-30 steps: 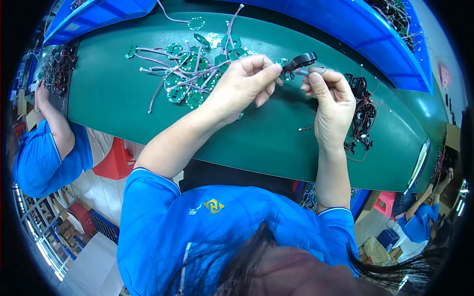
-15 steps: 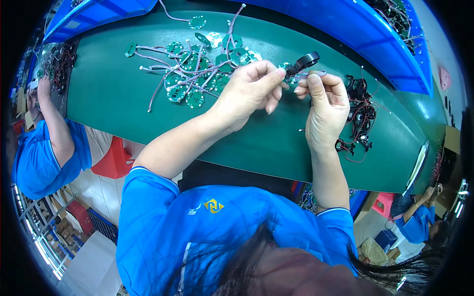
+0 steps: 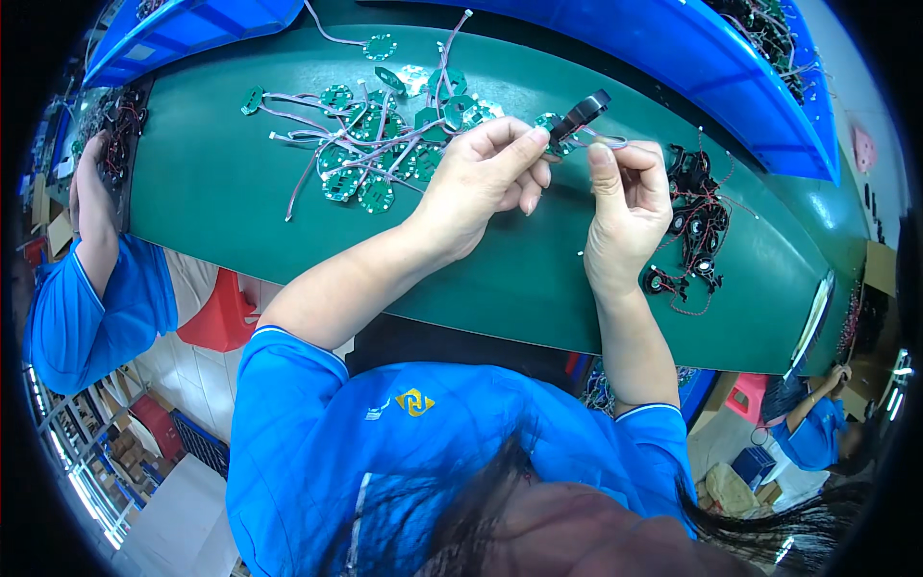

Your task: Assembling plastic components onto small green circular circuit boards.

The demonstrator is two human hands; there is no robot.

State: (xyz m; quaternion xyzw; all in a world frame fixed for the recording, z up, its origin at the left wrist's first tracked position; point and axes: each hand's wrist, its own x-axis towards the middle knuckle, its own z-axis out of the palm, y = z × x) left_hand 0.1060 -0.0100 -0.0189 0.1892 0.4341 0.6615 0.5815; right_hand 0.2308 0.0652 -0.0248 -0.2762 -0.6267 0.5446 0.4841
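Note:
Between the thumb and fingers of my left hand is a small green circuit board. A round black plastic part is against the board and tilts up to the right. My right hand, a little to the right, pinches a thin cable that loops beside the black part. Fingertips hide the cable's end. Left of my left hand, several round green boards with pale purple cables lie heaped on the green table.
Right of my right hand lies a cluster of black round parts with red wires. Blue bins line the table's far edge, one holding wired parts. Co-workers in blue sit at left and far right. A red stool stands at left.
The black part has tipped more upright and shifted slightly left. My right hand has moved a little left, and the cable now shows as a loop. The left co-worker's arm has moved.

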